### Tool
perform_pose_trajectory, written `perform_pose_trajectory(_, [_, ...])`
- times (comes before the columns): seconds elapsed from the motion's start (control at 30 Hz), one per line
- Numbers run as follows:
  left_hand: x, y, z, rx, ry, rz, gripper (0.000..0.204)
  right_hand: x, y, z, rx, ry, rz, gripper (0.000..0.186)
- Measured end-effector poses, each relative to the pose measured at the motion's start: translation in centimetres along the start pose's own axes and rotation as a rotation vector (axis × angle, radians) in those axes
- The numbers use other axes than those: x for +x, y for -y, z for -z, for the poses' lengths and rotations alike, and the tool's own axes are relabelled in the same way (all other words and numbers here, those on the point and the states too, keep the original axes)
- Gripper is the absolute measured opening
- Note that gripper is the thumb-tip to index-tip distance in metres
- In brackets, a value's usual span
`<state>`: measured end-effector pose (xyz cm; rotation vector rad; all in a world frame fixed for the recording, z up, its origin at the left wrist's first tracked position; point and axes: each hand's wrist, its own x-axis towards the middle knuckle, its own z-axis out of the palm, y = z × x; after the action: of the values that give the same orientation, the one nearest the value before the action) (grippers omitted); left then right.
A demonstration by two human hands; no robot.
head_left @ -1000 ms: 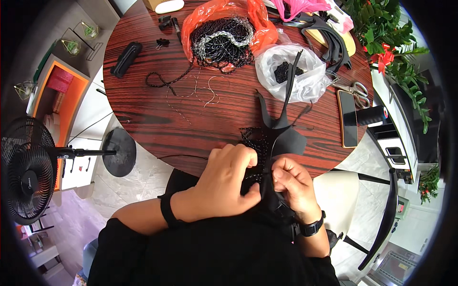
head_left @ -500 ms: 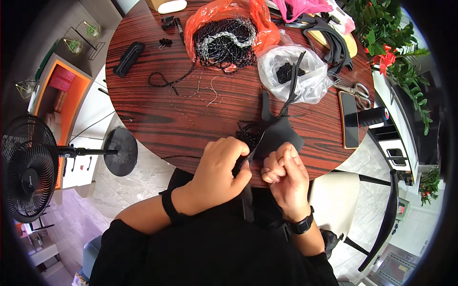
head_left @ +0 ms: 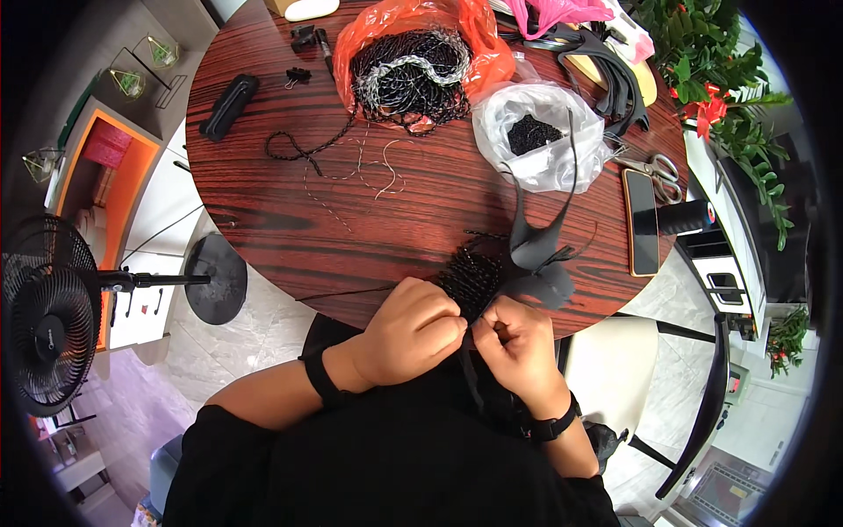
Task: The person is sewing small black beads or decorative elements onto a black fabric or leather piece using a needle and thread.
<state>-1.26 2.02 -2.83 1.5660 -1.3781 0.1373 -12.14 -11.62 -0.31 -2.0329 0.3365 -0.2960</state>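
Near the front edge of the round wooden table (head_left: 351, 246), my left hand (head_left: 408, 334) and my right hand (head_left: 518, 351) meet with closed fingers, gripping a black fabric piece (head_left: 540, 241) that has long thin straps and cup-like shaped parts spread onto the tabletop beyond them. A dense fringe of speckled black cord (head_left: 470, 281) lies just above my fingers, attached to or resting on that piece. The exact spot between my fingertips is too small and hidden to make out. A thin dark cord runs leftward from my left hand across the table.
Behind are an orange-red bag of cords (head_left: 408, 75), a clear bag of black beads (head_left: 500, 158), a phone (head_left: 641, 224), scissors (head_left: 666, 178), a black spool (head_left: 683, 217), black strips (head_left: 610, 83) and a pouch (head_left: 226, 105). A fan (head_left: 53, 316) stands left, a chair (head_left: 606, 378) right.
My hands have come closer together at the table edge, the right one moving lower and inward since half a second ago. The fabric piece and its straps have shifted right, exposing more fringe.
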Motion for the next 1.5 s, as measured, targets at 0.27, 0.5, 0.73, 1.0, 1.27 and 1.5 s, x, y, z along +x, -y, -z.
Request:
perform_pose_trajectory(0.27, [-0.7,0.5,-0.4,-0.099,0.018,0.071,0.017,0.0,-0.8,-0.5,-0.081,-0.042,0.105,0.019])
perform_pose_trajectory(0.5, [-0.4,0.0,-0.7,-0.138,-0.041,0.209,0.023,0.2,-1.3,-1.1,-0.212,-0.091,0.205,0.017])
perform_pose_trajectory(0.73, [-0.3,0.0,-0.6,-0.137,-0.025,0.238,0.022,0.0,-1.4,-1.3,-0.177,-0.092,0.165,0.016])
perform_pose_trajectory(1.0, [-0.3,0.0,-0.4,-0.168,-0.034,0.270,0.023,0.2,-1.0,-1.1,-0.170,-0.057,0.126,0.016])
perform_pose_trajectory(1.27, [-0.3,0.6,0.1,-0.224,0.051,0.239,0.011,0.2,-0.3,-0.8,-0.036,-0.042,0.023,0.015])
perform_pose_trajectory(1.5, [2.1,-0.1,2.7,-0.266,0.099,0.218,0.011,-1.0,-1.5,0.7,-0.092,0.032,0.123,0.011])
